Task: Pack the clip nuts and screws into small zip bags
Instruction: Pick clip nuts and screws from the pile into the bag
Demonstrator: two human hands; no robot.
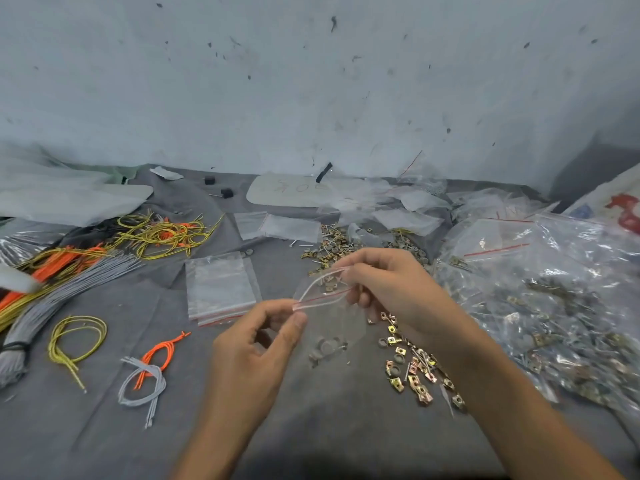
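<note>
A: What is the biggest thing beyond the fingers?
B: A pale blue wall (311,81), flecked with dark marks. Under both hands a grey cloth (311,427) is spread flat

A: And out past the right fingers?
B: A big heap of clear bags (554,306) with metal bits inside, well off to their right. Far to the left of the left fingers lies a bundle of grey cords (79,285), with orange cords (65,261) beside it and yellow cords (162,233) further back

A: Anything nearer?
B: A stack of empty zip bags (221,289) with red strips, just left of the left fingers and a little beyond them

A: And the hands?
B: The left hand (249,355) pinches one end of the mouth of a small zip bag (332,320), its fingers (294,323) clamped on the plastic between thumb and forefinger. The right hand (391,289) holds the other end, its fingers (360,271) curled and closed on the rim. The bag hangs between the two sets of fingers, lifted off the cloth, with its mouth gaping in a loop

A: Where are the parts?
B: Gold clip nuts (415,375), with thin screws among them, lie loose on the cloth below the right fingers, by the wrist. A scatter of nuts and screws (329,249) lies just beyond the fingers. A few small pieces (327,348) sit at the bottom of the held bag, below the fingers, too blurred to name
</note>
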